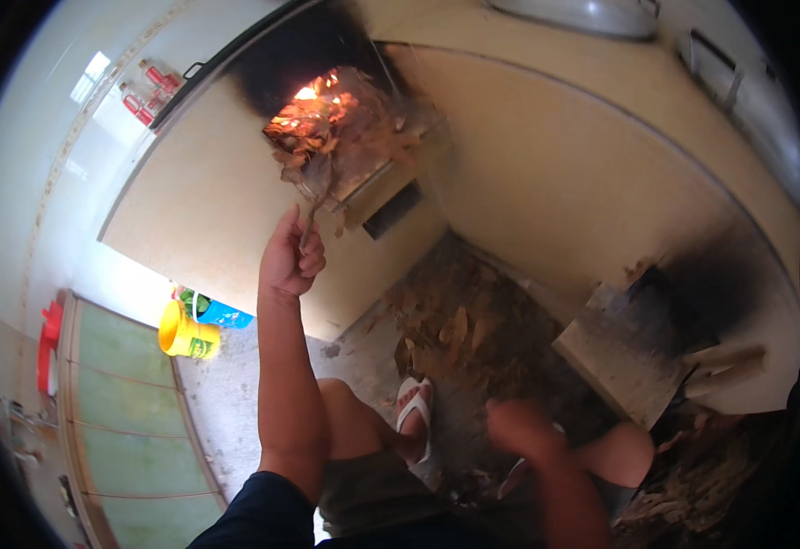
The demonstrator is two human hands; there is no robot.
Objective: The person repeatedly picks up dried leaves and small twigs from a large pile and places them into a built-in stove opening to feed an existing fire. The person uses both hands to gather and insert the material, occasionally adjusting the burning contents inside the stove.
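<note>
My left hand is closed around the stem of a dry leafy twig at the mouth of a masonry stove. Brown leaves at the twig's far end touch the burning dry leaves in the blackened opening. Below and to the right, my right hand hangs blurred over the floor, near my right knee; whether its fingers hold anything is unclear. Dry leaves lie heaped on the floor between the stove walls, in front of my feet.
A dark slot sits below the fire opening. At right are a second sooty opening and more dry leaves. A yellow bucket and a blue container stand at left. Red-capped bottles stand above, and metal lids lie on the stove top.
</note>
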